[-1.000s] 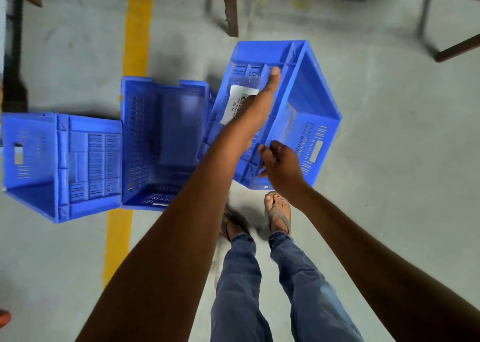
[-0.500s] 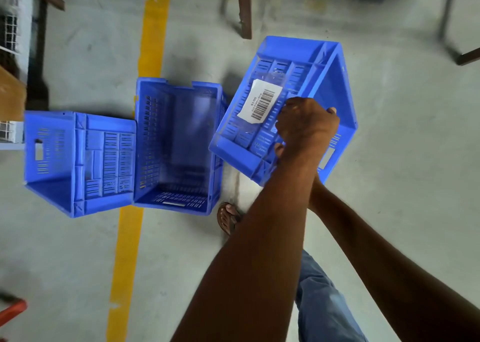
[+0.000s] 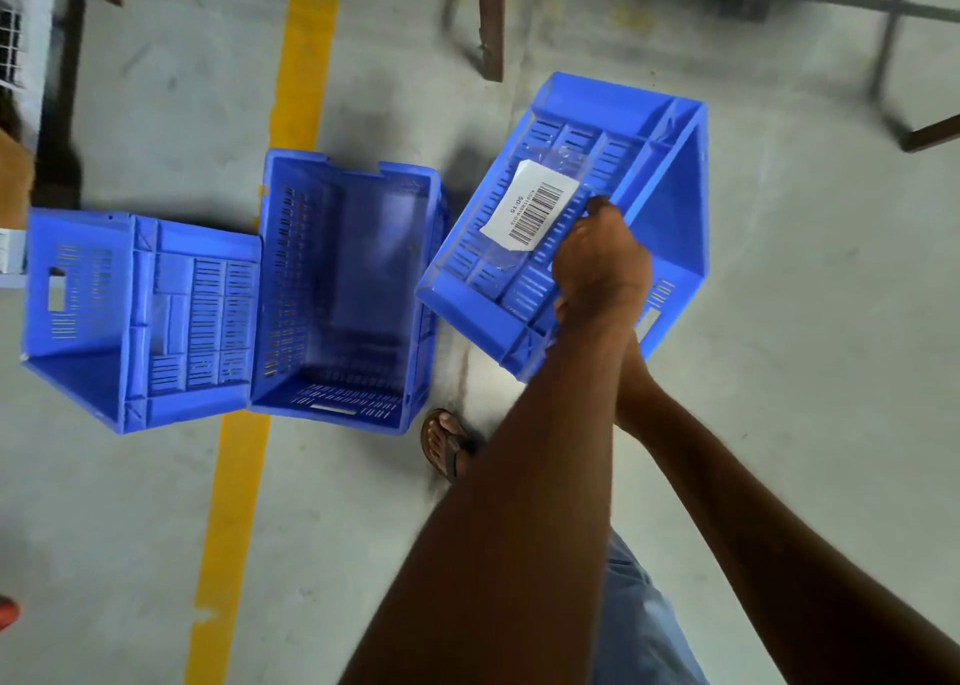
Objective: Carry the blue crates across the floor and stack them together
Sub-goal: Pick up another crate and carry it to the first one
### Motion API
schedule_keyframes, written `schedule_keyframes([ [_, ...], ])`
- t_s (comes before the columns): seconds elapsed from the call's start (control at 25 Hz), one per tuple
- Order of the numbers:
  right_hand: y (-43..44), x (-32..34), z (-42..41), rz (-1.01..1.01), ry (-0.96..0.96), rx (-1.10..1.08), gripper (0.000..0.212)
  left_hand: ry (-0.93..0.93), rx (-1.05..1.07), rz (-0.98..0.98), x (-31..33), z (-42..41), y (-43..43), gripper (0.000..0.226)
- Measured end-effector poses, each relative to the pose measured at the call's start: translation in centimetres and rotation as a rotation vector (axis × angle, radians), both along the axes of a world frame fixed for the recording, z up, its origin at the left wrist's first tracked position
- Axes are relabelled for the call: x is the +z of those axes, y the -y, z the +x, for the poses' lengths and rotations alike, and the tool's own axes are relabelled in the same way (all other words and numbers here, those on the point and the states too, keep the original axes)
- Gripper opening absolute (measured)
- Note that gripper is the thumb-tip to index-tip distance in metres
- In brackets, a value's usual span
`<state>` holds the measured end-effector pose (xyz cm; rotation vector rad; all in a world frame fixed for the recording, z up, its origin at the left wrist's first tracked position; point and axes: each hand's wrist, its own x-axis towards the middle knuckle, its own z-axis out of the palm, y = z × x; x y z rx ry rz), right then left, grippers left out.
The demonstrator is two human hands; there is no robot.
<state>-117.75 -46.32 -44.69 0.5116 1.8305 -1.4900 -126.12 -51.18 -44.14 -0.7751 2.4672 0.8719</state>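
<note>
Three blue crates are in view. One blue crate (image 3: 670,247) with a barcode label (image 3: 530,203) is tilted at the right, its labelled side facing up. My left hand (image 3: 602,263) is shut over this crate's upper rim beside the label. My right hand (image 3: 628,351) reaches under my left wrist to the crate's near corner and is mostly hidden there. A second crate (image 3: 363,279) stands open-topped on the floor in the middle. The third crate (image 3: 145,315) lies on its side, touching the second one's left wall.
A yellow floor line (image 3: 228,528) runs under the two floor crates. My sandalled foot (image 3: 444,445) stands just in front of the middle crate. A brown metal leg (image 3: 491,19) and a grey frame (image 3: 893,50) stand behind the crates.
My left hand moved from the labelled side to the rim and closed on it. The held crate swung right and tilted further. My right hand slipped out of sight under my left wrist.
</note>
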Motion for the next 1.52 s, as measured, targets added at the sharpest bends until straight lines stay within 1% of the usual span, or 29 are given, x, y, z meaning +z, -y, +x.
schedule_keyframes([
  [0.08,1.0,0.1,-0.2,0.102,-0.043,0.062,0.011,-0.051,-0.010,-0.032,-1.1,0.5,1.3,0.035],
  [0.16,2.2,0.2,-0.5,0.089,-0.091,0.098,0.015,-0.049,0.021,-0.018,-2.3,0.2,2.9,0.034],
  [0.24,3.1,-0.3,-0.9,-0.017,-0.056,0.109,0.029,-0.011,0.126,0.115,-3.7,-0.6,5.6,0.030],
  [0.32,3.7,-1.5,-1.1,-0.087,0.030,0.064,0.029,0.010,0.282,0.300,-4.9,-1.1,8.8,0.022],
  [0.4,3.9,-3.0,-1.2,-0.093,0.089,-0.026,0.037,0.069,0.399,0.368,-6.1,-0.5,12.2,0.021],
  [0.48,3.7,-4.8,-0.8,-0.086,0.112,-0.082,0.039,0.108,0.480,0.378,-7.5,0.9,15.0,0.026],
  [0.56,3.3,-6.9,-0.2,-0.089,0.132,-0.136,0.041,0.107,0.564,0.331,-8.9,3.0,17.2,0.030],
  [0.64,2.9,-8.5,0.4,-0.110,0.157,-0.188,0.043,0.100,0.643,0.275,-9.8,5.2,18.3,0.024],
  [0.72,2.5,-10.0,1.2,-0.087,0.177,-0.224,0.039,0.087,0.683,0.224,-10.5,6.7,18.6,0.015],
  [0.76,2.2,-10.8,1.5,-0.034,0.164,-0.235,0.035,0.080,0.682,0.176,-10.9,7.0,18.6,0.016],
  [0.8,1.8,-11.7,1.8,0.053,0.130,-0.232,0.033,0.067,0.668,0.110,-11.2,7.1,18.6,0.022],
  [0.84,1.3,-12.5,1.9,0.168,0.079,-0.208,0.031,0.056,0.642,0.026,-11.6,7.1,18.5,0.031],
  [0.92,-0.3,-14.3,1.5,0.388,-0.006,-0.163,0.032,0.033,0.601,-0.129,-12.2,7.2,18.2,0.040],
  [1.08,-4.7,-18.8,-1.1,0.557,0.002,-0.291,0.033,-0.023,0.565,-0.296,-12.9,7.5,17.9,0.047],
  [1.2,-8.4,-21.8,-3.2,0.661,0.021,-0.398,0.044,-0.056,0.549,-0.339,-13.4,7.5,18.0,0.049],
  [1.28,-10.5,-23.6,-3.9,0.692,0.071,-0.379,0.052,-0.089,0.536,-0.366,-13.5,7.6,17.9,0.049],
  [1.36,-11.8,-25.0,-3.9,0.707,0.115,-0.299,0.056,-0.113,0.511,-0.407,-13.7,7.7,17.6,0.049],
  [1.44,-12.0,-26.0,-3.8,0.700,0.133,-0.206,0.052,-0.127,0.510,-0.423,-13.6,7.6,17.4,0.049],
  [1.52,-11.7,-26.6,-4.1,0.628,0.150,-0.221,0.043,-0.139,0.528,-0.407,-13.4,7.5,17.3,0.049],
])
